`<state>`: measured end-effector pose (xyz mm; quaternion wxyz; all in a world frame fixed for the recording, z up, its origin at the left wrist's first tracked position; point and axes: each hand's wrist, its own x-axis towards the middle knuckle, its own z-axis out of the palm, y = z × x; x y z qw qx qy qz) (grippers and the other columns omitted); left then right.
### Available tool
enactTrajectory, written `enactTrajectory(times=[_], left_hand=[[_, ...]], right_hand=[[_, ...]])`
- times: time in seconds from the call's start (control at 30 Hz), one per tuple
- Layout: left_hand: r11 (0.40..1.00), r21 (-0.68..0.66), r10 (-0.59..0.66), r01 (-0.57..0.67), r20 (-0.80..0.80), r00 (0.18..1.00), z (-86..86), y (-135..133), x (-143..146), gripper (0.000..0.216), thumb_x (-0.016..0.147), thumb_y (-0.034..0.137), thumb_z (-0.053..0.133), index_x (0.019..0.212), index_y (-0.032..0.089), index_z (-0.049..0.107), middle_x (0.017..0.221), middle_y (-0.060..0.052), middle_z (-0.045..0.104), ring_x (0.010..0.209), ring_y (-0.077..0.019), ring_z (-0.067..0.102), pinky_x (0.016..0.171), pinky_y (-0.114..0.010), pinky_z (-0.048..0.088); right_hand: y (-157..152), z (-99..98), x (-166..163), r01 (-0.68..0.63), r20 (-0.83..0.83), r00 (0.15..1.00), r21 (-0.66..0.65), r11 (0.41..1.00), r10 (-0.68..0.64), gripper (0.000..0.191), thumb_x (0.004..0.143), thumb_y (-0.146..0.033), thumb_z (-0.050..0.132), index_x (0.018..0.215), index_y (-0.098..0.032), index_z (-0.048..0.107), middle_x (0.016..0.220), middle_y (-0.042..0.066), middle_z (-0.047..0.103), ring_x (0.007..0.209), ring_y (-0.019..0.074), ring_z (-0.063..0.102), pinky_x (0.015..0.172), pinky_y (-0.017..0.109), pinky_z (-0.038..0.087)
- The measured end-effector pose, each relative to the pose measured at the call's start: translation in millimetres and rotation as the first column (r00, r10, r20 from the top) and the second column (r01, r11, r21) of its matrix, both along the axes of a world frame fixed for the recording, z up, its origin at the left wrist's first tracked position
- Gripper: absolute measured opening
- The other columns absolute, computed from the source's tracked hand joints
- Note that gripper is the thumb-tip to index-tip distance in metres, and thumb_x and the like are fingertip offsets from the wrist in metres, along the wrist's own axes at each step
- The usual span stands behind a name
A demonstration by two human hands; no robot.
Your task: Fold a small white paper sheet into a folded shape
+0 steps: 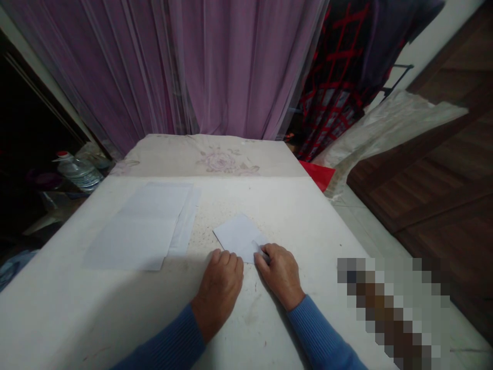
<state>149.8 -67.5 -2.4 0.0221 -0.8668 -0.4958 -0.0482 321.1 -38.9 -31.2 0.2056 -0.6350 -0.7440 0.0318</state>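
So both hands are down on the white worktop (308,226), close together with just a small gap between them. The left hand (219,280) is curled up, knuckles on top and fingers tucked under, and it sits right against the near edge of the folded paper (239,235). Honestly can't tell if it's gripping anything or only pressing down. The right hand (280,272) has its fingers bent too, and its fingertips (263,253) are pinching the near right corner of that paper, where a little flap looks slightly lifted. Both wrists come out of blue knit sleeves (323,339).

The folded paper itself is a small white piece lying flat, just beyond the knuckles of both hands and touching them, turned at an angle so one corner points away from the hands.

Off to the left of the left hand and a bit further out, well apart from it, there's a stack of white paper sheets (142,226), not squared up, with edges of lower sheets peeking out on the right side.

Past all that, the far end of the worktop is covered by a floral cloth (215,156), with a purple curtain (231,67) hanging behind it. Far left of the hands, off the worktop, a plastic water bottle (79,172) with a red cap stands in the dark. Far right, there's red checked fabric (339,77), some plastic sheeting (385,128) and a wooden panel (442,180).
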Motion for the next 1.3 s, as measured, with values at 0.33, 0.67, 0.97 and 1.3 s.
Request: enactTrajectory(times=[0.33,0.67,0.97,1.3], left_hand=[[0.999,-0.034,0.023,-0.022,0.008,1.000,-3.9,-1.6,4.4,0.052,0.084,0.046,0.064,0.126,0.016,0.057,0.097,-0.009,0.063,0.090,-0.0260,0.057,0.088,-0.045,0.040],[1.000,-0.007,0.008,-0.008,0.016,1.000,-7.5,-2.0,2.6,0.052,0.086,0.046,0.062,0.127,0.015,0.057,0.097,-0.010,0.063,0.090,-0.0252,0.056,0.087,-0.044,0.040],[1.000,-0.008,0.023,-0.023,0.011,1.000,-6.6,-2.1,2.6,0.052,0.085,0.048,0.062,0.127,0.017,0.056,0.104,-0.010,0.064,0.093,-0.0252,0.057,0.090,-0.045,0.040],[0.998,-0.015,-0.056,0.057,0.037,0.998,-2.4,-2.2,-1.9,0.048,0.088,0.038,0.060,0.129,0.014,0.053,0.127,-0.011,0.061,0.099,-0.0256,0.058,0.096,-0.047,0.038]], right_hand=[[-0.4,-2.4,0.2,-0.005,-0.003,1.000,0.021,1.000,0.005,0.015,0.085,-0.029,0.056,0.077,-0.020,0.064,0.071,0.003,0.063,0.069,0.0188,0.056,0.066,0.030,0.032],[-0.4,-5.9,3.5,-0.015,-0.170,0.985,0.000,1.000,0.015,0.013,0.085,-0.026,0.057,0.094,-0.018,0.063,0.089,0.005,0.065,0.080,0.0193,0.060,0.072,0.029,0.040],[1.2,-7.1,7.9,-0.085,-0.205,0.975,-0.004,0.996,0.083,0.012,0.088,-0.024,0.055,0.085,-0.021,0.067,0.085,0.003,0.063,0.077,0.0167,0.059,0.071,0.027,0.041],[-2.7,-5.9,15.8,-0.178,-0.260,0.949,0.026,0.984,0.179,0.012,0.088,-0.021,0.054,0.085,-0.019,0.065,0.088,0.005,0.062,0.081,0.0175,0.057,0.076,0.029,0.044]])
